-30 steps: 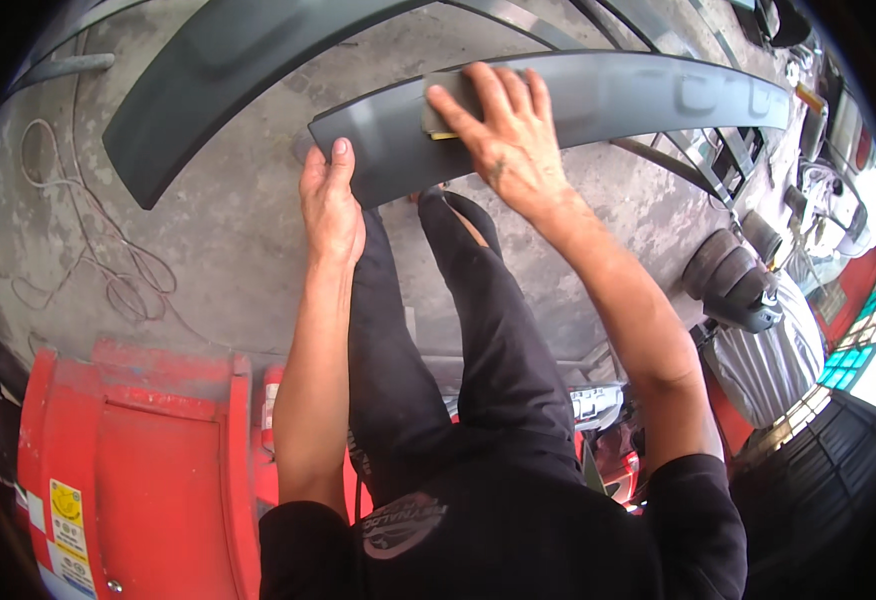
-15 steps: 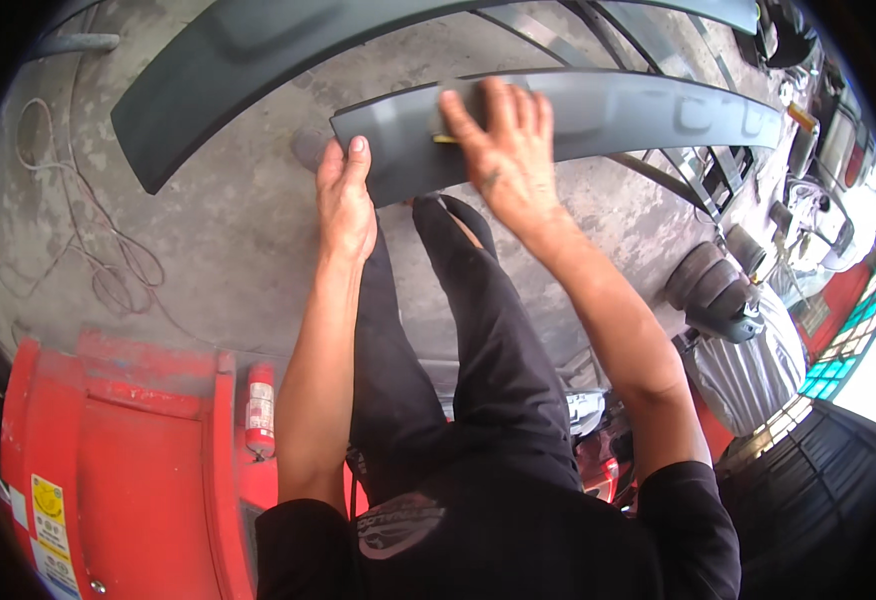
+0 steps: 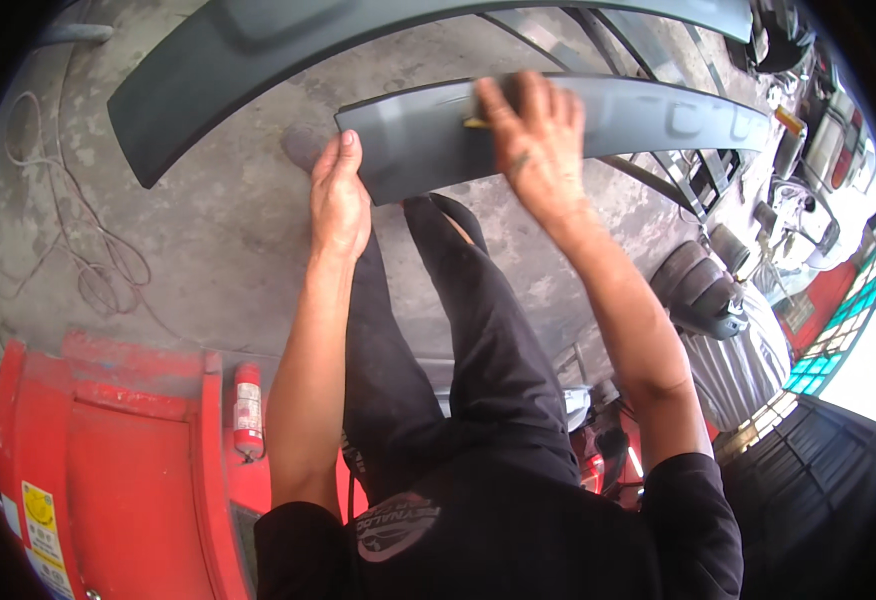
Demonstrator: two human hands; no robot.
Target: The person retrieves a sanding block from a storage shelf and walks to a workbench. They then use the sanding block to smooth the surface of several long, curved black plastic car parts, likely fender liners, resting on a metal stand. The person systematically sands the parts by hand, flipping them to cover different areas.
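Observation:
A long grey car trim panel point(image 3: 418, 150) with recessed shapes along its face lies across in front of me. My left hand point(image 3: 341, 195) grips its left end, thumb along the edge; the other fingers are hidden. My right hand point(image 3: 546, 150) lies over the middle of the panel, its fingers pressed on a small yellow-edged pad point(image 3: 476, 123) held against the surface. Most of that pad is under the hand, so its exact kind is unclear. Behind it a second, larger curved grey panel point(image 3: 193, 85) stretches across the top.
Dark metal stand bars point(image 3: 673, 185) hold up the panel's right side. A cord point(image 3: 83, 235) lies looped on the concrete floor at left. Nearer are a red cabinet point(image 3: 143, 470) and a red fire extinguisher point(image 3: 247, 408). Car parts point(image 3: 703, 290) crowd the right.
My right hand has slid to the right along the panel with the pad. My left hand keeps its hold on the left end.

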